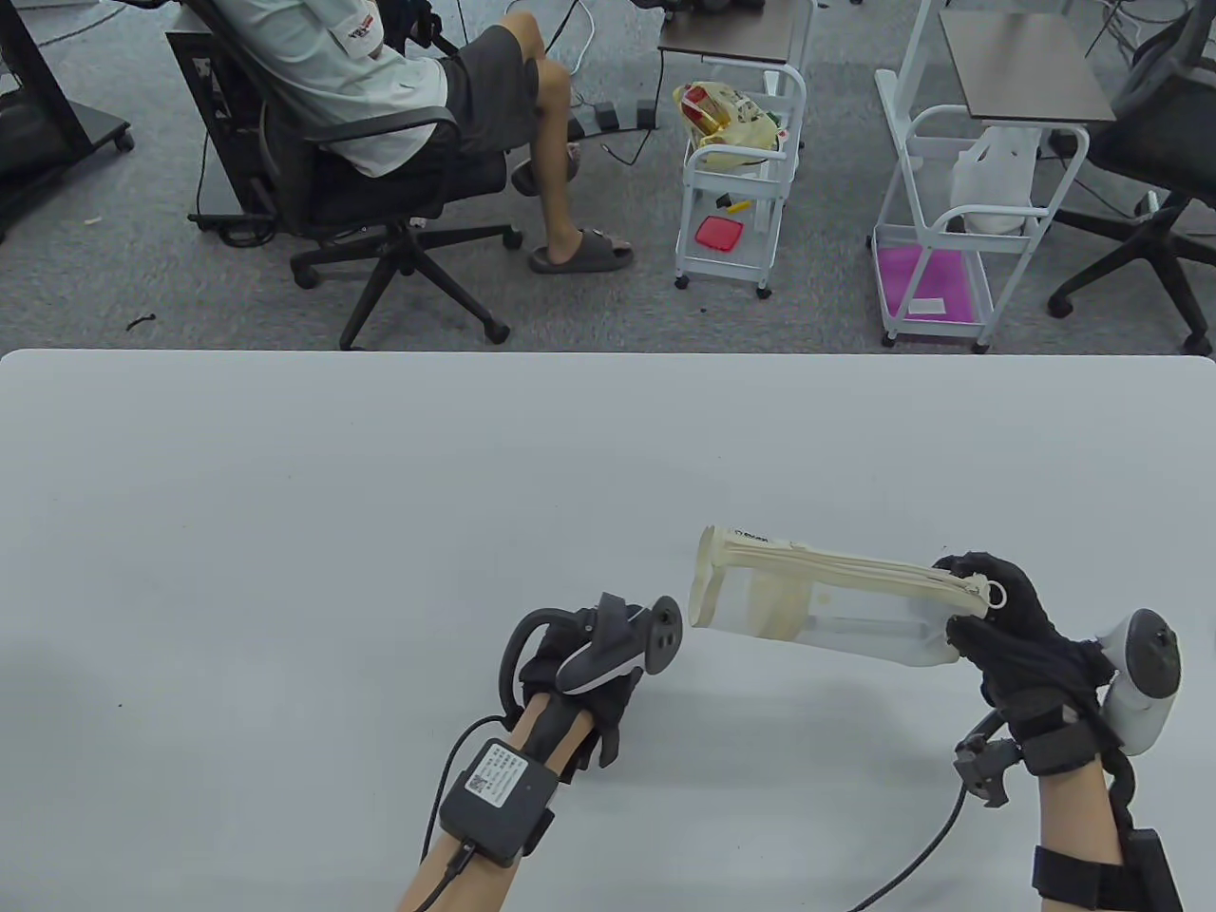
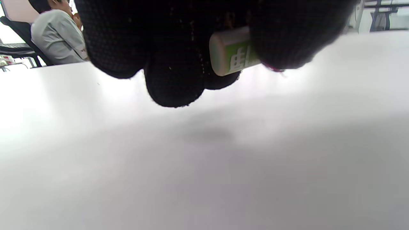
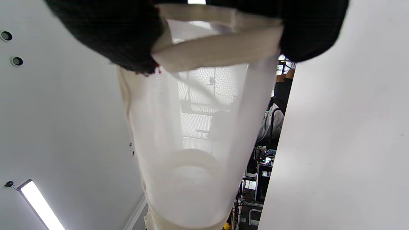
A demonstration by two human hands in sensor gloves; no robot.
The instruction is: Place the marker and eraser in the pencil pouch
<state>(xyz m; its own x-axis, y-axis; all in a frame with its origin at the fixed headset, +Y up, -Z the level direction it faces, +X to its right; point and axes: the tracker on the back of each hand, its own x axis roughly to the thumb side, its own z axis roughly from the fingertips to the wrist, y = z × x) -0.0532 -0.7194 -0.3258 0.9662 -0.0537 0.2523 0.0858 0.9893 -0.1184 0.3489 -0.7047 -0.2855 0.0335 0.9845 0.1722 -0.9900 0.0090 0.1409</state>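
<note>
My right hand grips the zipper end of the translucent, cream-trimmed pencil pouch and holds it lifted above the white table, its far end pointing left. In the right wrist view my fingers pinch the pouch's cream rim and the pouch hangs away from the camera. A faint long shape shows inside it; I cannot tell what it is. My left hand is just left of the pouch's free end. In the left wrist view its fingers grip a small white item in a green printed sleeve, apparently the eraser.
The table's far edge runs across the middle of the table view. Beyond it a person sits on an office chair, with two white trolleys on the carpet.
</note>
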